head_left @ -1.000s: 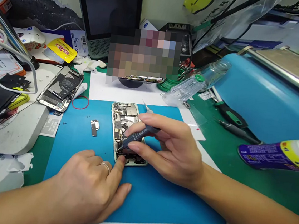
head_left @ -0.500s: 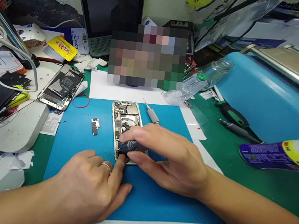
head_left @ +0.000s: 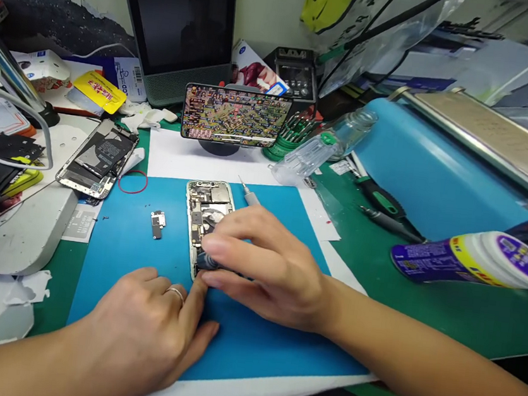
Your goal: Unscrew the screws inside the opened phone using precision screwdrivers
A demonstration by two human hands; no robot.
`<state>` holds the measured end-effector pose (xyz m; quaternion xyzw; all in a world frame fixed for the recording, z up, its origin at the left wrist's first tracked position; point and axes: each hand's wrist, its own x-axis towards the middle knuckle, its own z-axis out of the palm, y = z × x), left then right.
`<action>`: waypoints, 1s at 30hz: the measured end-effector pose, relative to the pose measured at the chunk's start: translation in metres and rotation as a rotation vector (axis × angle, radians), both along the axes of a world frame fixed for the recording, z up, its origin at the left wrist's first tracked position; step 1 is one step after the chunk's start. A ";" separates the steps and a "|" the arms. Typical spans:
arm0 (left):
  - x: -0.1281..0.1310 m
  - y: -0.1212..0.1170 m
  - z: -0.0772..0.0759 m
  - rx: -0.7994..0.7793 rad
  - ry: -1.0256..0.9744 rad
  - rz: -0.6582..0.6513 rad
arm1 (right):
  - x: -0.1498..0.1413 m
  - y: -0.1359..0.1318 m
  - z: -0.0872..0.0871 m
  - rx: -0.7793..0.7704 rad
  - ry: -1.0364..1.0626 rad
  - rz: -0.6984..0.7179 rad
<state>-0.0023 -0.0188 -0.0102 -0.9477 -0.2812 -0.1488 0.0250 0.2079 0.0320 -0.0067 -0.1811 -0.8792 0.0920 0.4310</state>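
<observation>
Opened phone [head_left: 196, 216] lies face up on the blue mat [head_left: 255, 356], in front of me, its long side running away from me, inner parts bare. My right hand [head_left: 268, 268] is narrow, thumb and fingers pinched on a dark driver [head_left: 208, 260]; its lower end is down at the phone's near left part, though my fingers hide much of it and I cannot tell what the tip touches. My left hand [head_left: 150, 318] is loosely curled, index fingertip on the phone's near edge, 1 ring [head_left: 177, 292] on a finger; cannot tell whether the palm holds anything. Left of the phone, well apart from its frame: a small black-and-silver plate [head_left: 158, 225] flat on the mat, a few tiny dark specks around it. Beyond my right hand, a grey driver [head_left: 249, 196] lies on the mat, thin tip pointing away from me. Red band [head_left: 132, 192] near the mat's far left corner; just beside it, a 2nd opened phone [head_left: 97, 157] rests tilted on a white box-like unit [head_left: 45, 236]. Farther off, a phone with a lit screen [head_left: 236, 116] stands propped, a green holder [head_left: 283, 149] full of thin tools at its right. Purple-and-yellow bottle [head_left: 471, 260] lies on its side, far right.
</observation>
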 end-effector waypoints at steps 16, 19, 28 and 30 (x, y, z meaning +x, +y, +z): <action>0.000 0.001 -0.003 0.065 -0.051 -0.016 | -0.002 0.003 0.001 -0.053 0.078 0.131; 0.000 0.002 -0.002 0.069 -0.039 -0.010 | -0.002 0.003 0.001 -0.054 0.069 0.088; 0.000 0.002 -0.003 0.077 -0.027 -0.016 | 0.000 0.003 0.001 -0.099 0.079 0.091; 0.000 0.002 -0.003 0.078 -0.026 -0.022 | 0.000 0.002 0.001 -0.124 0.084 0.139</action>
